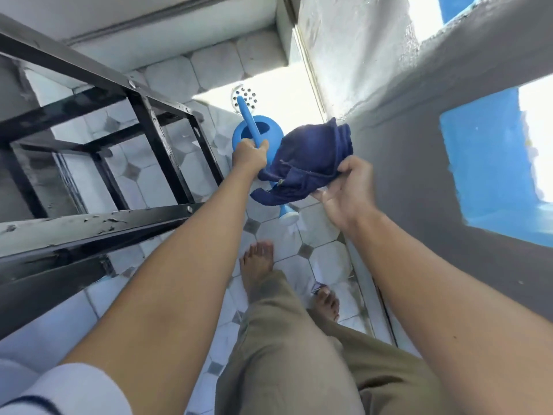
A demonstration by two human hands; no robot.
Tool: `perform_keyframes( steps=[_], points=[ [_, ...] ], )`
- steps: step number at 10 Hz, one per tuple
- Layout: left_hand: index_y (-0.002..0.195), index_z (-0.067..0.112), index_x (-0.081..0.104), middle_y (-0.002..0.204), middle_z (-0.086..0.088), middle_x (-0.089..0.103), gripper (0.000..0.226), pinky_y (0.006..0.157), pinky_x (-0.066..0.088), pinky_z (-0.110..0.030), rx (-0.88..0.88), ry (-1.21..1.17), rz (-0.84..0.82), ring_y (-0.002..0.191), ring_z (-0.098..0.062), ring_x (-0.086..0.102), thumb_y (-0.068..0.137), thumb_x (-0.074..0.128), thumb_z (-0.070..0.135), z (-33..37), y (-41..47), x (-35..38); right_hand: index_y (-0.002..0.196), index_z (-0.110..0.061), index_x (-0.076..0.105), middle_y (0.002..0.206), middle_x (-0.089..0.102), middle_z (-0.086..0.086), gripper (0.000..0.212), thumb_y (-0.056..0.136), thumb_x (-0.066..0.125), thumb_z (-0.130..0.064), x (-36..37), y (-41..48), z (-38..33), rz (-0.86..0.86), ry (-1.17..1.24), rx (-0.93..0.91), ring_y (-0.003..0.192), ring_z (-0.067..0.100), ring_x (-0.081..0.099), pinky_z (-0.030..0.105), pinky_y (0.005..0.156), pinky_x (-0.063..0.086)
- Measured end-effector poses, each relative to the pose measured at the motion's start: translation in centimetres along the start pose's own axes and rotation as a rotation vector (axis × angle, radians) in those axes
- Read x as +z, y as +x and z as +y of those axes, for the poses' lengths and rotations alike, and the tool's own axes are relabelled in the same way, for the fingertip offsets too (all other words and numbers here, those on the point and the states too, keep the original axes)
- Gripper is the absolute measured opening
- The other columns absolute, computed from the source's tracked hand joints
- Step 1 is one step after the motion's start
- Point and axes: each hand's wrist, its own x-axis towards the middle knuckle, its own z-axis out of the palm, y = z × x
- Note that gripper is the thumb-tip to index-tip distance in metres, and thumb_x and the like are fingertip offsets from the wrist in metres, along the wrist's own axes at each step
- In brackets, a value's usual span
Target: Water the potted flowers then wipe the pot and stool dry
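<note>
My left hand (250, 154) grips the handle of a light blue watering can (260, 131), which hangs above the tiled floor. Its spout head (288, 216) pokes out below a dark blue cloth (308, 163). My right hand (348, 190) holds that crumpled cloth by its lower edge, just right of the can, and the cloth covers part of the can's body. No pot, flowers or stool are in view.
A black metal frame (143, 121) with peeling paint stands at the left. A grey wall with blue openings (484, 163) runs along the right. A round floor drain (245, 97) lies beyond the can. My bare feet (257, 265) stand on white tiles.
</note>
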Motion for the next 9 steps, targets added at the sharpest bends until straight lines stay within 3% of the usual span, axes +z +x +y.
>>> perform_keyframes(
  steps=[1, 2, 3, 4, 5, 6, 7, 8, 9],
  points=[
    [0.096, 0.008, 0.064, 0.092, -0.005, 0.067, 0.060, 0.087, 0.055, -0.040, -0.078, -0.279, -0.044, 0.083, -0.020, 0.065, 0.087, 0.049, 0.066, 0.1, -1.7, -2.3, 0.084, -0.013, 0.052, 0.086, 0.059, 0.012, 0.022, 0.083, 0.030, -0.006, 0.9, -0.1, -0.6, -0.060, 0.132, 0.041, 0.081, 0.027, 0.054, 0.041, 0.077, 0.051],
    [0.126, 0.016, 0.064, 0.122, -0.011, 0.070, 0.090, 0.089, 0.054, -0.039, -0.187, -0.762, -0.562, 0.108, -0.027, 0.069, 0.072, 0.046, 0.085, 0.1, -5.2, -4.8, 0.074, -0.012, 0.055, 0.075, 0.062, 0.009, 0.029, 0.090, 0.031, -0.010, 1.3, 0.2, -1.0, -0.133, 0.245, 0.061, 0.073, 0.023, 0.057, 0.035, 0.074, 0.050],
    [0.131, 0.015, 0.060, 0.124, -0.012, 0.069, 0.056, 0.088, 0.055, -0.045, -0.072, -0.793, -0.530, 0.112, -0.030, 0.066, 0.088, 0.062, 0.052, -0.8, -6.9, -4.9, 0.106, -0.004, 0.068, 0.116, 0.070, 0.018, 0.049, 0.100, 0.044, -0.047, 2.1, 0.8, -1.4, -0.254, 0.205, 0.096, 0.110, 0.033, 0.065, 0.044, 0.100, 0.050],
    [0.124, 0.014, 0.058, 0.109, -0.007, 0.072, 0.036, 0.068, 0.057, -0.035, -0.022, -0.744, -0.265, 0.091, -0.023, 0.070, 0.091, 0.066, 0.024, -1.1, -7.2, -4.4, 0.132, -0.003, 0.059, 0.130, 0.067, 0.019, 0.055, 0.097, 0.058, -0.045, 2.9, 2.0, -0.7, -0.260, -0.145, 0.035, 0.118, 0.032, 0.066, 0.045, 0.101, 0.053],
    [0.119, 0.020, 0.058, 0.108, 0.000, 0.072, 0.030, 0.050, 0.052, -0.024, 0.007, -0.737, -0.041, 0.083, -0.018, 0.071, 0.090, 0.067, 0.023, -1.1, -6.2, -4.4, 0.127, -0.007, 0.060, 0.116, 0.073, 0.011, 0.038, 0.091, 0.070, -0.010, 3.1, 4.2, 0.5, -0.126, -0.443, -0.106, 0.098, 0.025, 0.073, 0.038, 0.076, 0.060],
    [0.120, 0.018, 0.057, 0.113, 0.000, 0.070, 0.036, 0.052, 0.054, -0.022, 0.080, -0.696, 0.139, 0.091, -0.017, 0.072, 0.088, 0.069, 0.026, -0.7, -5.0, -4.5, 0.116, -0.009, 0.062, 0.109, 0.073, 0.012, 0.026, 0.092, 0.068, -0.002, 4.1, 6.5, 0.7, -0.145, -0.460, -0.138, 0.094, 0.026, 0.073, 0.040, 0.074, 0.063],
    [0.125, 0.015, 0.052, 0.117, 0.002, 0.066, 0.051, 0.071, 0.059, -0.023, 0.073, -0.609, 0.233, 0.097, -0.015, 0.068, 0.082, 0.070, 0.035, -0.5, -2.3, -4.5, 0.117, -0.003, 0.063, 0.111, 0.073, 0.016, 0.022, 0.095, 0.063, -0.007, 5.5, 9.2, 0.9, -0.078, -0.544, -0.183, 0.102, 0.032, 0.072, 0.045, 0.084, 0.062],
    [0.145, 0.015, 0.032, 0.140, -0.002, 0.054, 0.078, 0.100, 0.049, -0.035, 0.026, -0.414, 0.032, 0.120, -0.019, 0.057, 0.081, 0.070, 0.037, -0.9, -0.6, -4.3, 0.112, 0.002, 0.061, 0.104, 0.063, 0.012, 0.018, 0.098, 0.055, -0.008, 5.7, 10.4, 1.5, -0.078, -0.840, -0.190, 0.088, 0.025, 0.061, 0.037, 0.073, 0.052],
    [0.153, 0.012, 0.019, 0.148, -0.002, 0.044, 0.080, 0.104, 0.043, -0.033, 0.031, -0.272, -0.081, 0.125, -0.016, 0.048, 0.090, 0.064, 0.030, -1.5, -0.9, -3.7, 0.136, -0.003, 0.055, 0.132, 0.060, 0.019, 0.038, 0.100, 0.045, -0.001, 5.2, 9.3, 2.1, -0.146, -0.980, -0.203, 0.117, 0.031, 0.059, 0.044, 0.094, 0.052]
  ],
)
